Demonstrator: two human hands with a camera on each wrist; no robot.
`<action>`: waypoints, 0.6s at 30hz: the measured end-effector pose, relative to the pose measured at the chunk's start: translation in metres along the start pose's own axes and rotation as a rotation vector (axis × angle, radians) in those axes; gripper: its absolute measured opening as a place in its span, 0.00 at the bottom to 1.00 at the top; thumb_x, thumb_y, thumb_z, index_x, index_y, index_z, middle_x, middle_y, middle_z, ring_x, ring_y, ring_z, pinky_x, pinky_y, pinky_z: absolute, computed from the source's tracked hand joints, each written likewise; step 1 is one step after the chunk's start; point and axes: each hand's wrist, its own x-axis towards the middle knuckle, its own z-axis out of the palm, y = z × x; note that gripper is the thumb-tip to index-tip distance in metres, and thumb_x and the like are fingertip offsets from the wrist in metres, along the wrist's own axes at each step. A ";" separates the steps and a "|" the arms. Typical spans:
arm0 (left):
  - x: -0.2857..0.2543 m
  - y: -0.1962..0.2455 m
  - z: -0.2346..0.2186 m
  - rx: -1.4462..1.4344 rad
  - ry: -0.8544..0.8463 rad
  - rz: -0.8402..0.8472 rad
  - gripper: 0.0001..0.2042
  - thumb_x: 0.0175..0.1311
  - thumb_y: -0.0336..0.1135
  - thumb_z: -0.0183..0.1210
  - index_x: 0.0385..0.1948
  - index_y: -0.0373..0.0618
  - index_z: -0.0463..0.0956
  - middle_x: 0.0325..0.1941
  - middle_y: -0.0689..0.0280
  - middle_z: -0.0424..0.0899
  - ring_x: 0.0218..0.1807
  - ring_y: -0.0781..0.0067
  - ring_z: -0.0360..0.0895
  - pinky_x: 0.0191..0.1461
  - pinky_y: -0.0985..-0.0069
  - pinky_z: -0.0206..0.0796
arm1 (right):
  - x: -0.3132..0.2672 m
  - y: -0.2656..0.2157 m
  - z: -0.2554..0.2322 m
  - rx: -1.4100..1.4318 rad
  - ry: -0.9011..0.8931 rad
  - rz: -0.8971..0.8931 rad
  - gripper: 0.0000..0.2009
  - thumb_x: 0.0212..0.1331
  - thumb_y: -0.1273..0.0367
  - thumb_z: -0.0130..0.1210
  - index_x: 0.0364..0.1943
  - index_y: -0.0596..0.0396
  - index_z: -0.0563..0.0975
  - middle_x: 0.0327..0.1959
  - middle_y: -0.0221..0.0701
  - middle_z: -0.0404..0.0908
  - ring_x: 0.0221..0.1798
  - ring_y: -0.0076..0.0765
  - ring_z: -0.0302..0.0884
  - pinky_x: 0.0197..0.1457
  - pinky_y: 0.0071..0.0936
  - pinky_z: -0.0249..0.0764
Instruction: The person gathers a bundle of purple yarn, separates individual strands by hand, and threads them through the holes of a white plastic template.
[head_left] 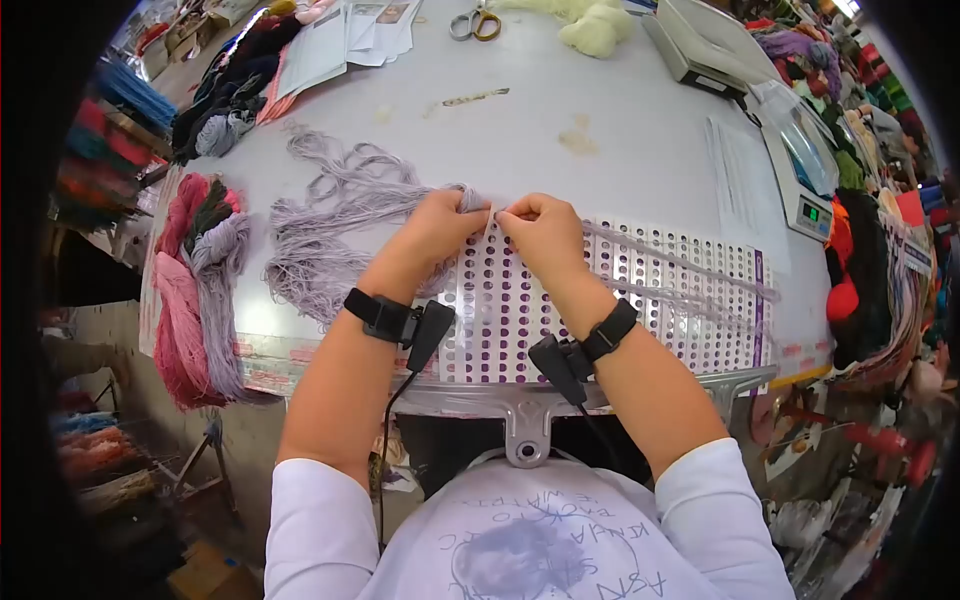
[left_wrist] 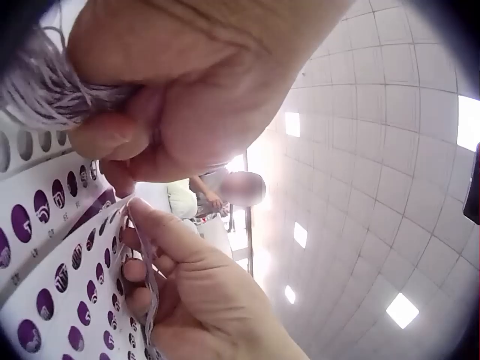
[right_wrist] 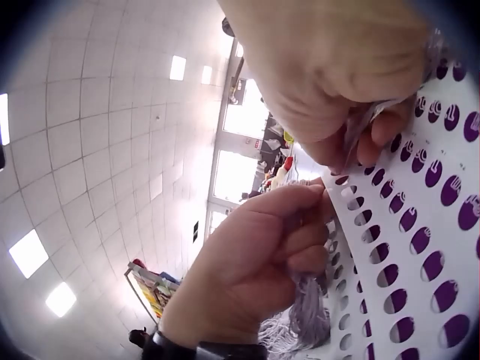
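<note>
My left hand grips a bundle of pale lavender-grey yarn, whose loose skein spreads on the table to the left. Close against it, my right hand has thumb and forefinger pinched at the upper edge of a white card punched with rows of holes. Purple print shows through those holes. A thin lavender strand runs down through the right hand's curled fingers. More strands trail rightward across the cards. The exact pinch point is hidden by the fingertips.
Pink, dark and lavender hanks lie at the table's left edge. Scissors, cream yarn and papers lie at the back. Scales stand at the right, near a pile of papers. A metal bar borders the front edge.
</note>
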 end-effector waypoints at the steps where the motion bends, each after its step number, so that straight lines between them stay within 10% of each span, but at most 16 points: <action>1: 0.001 0.000 -0.001 -0.002 -0.014 -0.018 0.09 0.57 0.33 0.56 0.35 0.37 0.77 0.22 0.71 0.74 0.16 0.86 0.62 0.17 0.84 0.53 | -0.004 0.003 0.001 0.000 -0.001 0.006 0.07 0.47 0.67 0.57 0.25 0.56 0.80 0.23 0.31 0.81 0.24 0.26 0.77 0.30 0.25 0.72; 3: 0.002 0.000 -0.004 -0.004 -0.022 -0.042 0.09 0.57 0.33 0.57 0.35 0.37 0.77 0.22 0.71 0.74 0.16 0.85 0.62 0.17 0.84 0.53 | -0.016 0.007 0.005 -0.151 0.133 -0.370 0.07 0.48 0.68 0.56 0.28 0.57 0.80 0.32 0.33 0.81 0.29 0.29 0.77 0.34 0.25 0.72; 10: 0.005 -0.003 -0.011 0.115 0.174 0.045 0.08 0.58 0.34 0.55 0.30 0.38 0.75 0.22 0.69 0.75 0.17 0.84 0.66 0.18 0.83 0.57 | -0.018 0.013 -0.011 0.152 -0.097 -0.204 0.09 0.50 0.70 0.54 0.34 0.57 0.81 0.37 0.35 0.78 0.32 0.34 0.77 0.36 0.29 0.72; 12: 0.005 -0.008 -0.033 0.103 0.299 0.093 0.08 0.58 0.34 0.53 0.29 0.38 0.74 0.23 0.68 0.75 0.18 0.83 0.68 0.19 0.83 0.59 | -0.019 0.009 -0.017 -0.150 0.000 -0.286 0.09 0.49 0.70 0.54 0.35 0.54 0.82 0.34 0.33 0.75 0.34 0.36 0.75 0.37 0.30 0.72; 14: 0.012 -0.023 -0.066 -0.605 0.326 0.189 0.10 0.59 0.36 0.48 0.27 0.38 0.73 0.25 0.64 0.76 0.26 0.73 0.74 0.32 0.76 0.67 | -0.019 0.007 -0.022 -0.299 -0.002 -0.314 0.09 0.49 0.70 0.55 0.35 0.54 0.81 0.34 0.32 0.74 0.34 0.37 0.75 0.38 0.31 0.72; 18: -0.006 -0.009 -0.070 -0.886 0.337 0.245 0.08 0.60 0.33 0.46 0.28 0.40 0.72 0.25 0.64 0.75 0.27 0.70 0.75 0.37 0.75 0.67 | -0.019 -0.002 -0.023 -0.536 -0.006 -0.400 0.07 0.49 0.70 0.57 0.33 0.54 0.80 0.33 0.31 0.73 0.32 0.38 0.72 0.38 0.35 0.70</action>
